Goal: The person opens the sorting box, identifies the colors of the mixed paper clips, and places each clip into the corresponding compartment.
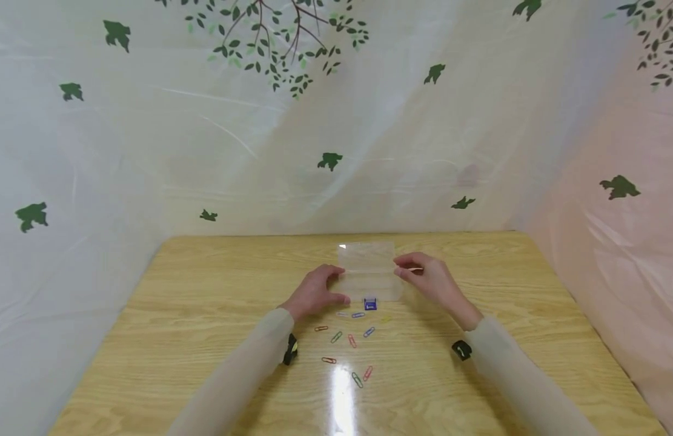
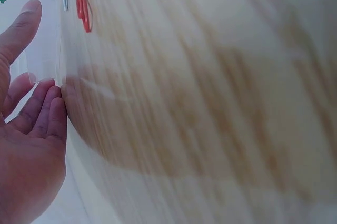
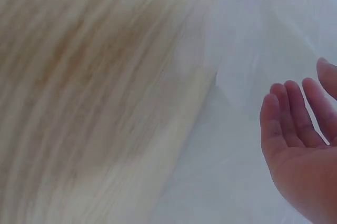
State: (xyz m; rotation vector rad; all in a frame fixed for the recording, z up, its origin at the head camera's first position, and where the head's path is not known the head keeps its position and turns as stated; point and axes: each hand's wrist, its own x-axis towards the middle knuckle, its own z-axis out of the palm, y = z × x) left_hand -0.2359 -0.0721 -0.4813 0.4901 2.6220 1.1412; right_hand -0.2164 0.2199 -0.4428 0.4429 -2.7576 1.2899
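A clear plastic box (image 1: 375, 292) lies toward the back of the table, its transparent lid (image 1: 367, 254) raised at the rear. On its front side is a blue latch (image 1: 371, 304). My left hand (image 1: 317, 292) rests at the box's left side, thumb by the front corner and fingers farther back; in the left wrist view these fingers look loosely bent. At the right edge of the lid is my right hand (image 1: 427, 275), fingertips close to it. Its fingers (image 3: 295, 113) are relaxed in the right wrist view, with nothing visible between them and the thumb.
Several coloured paper clips lie scattered in front of the box, among them a green clip (image 1: 357, 379), a red clip (image 1: 329, 360) and a blue clip (image 1: 369, 332). Behind the wooden table (image 1: 205, 290) hangs a pale sheet (image 1: 232, 151) with leaf prints.
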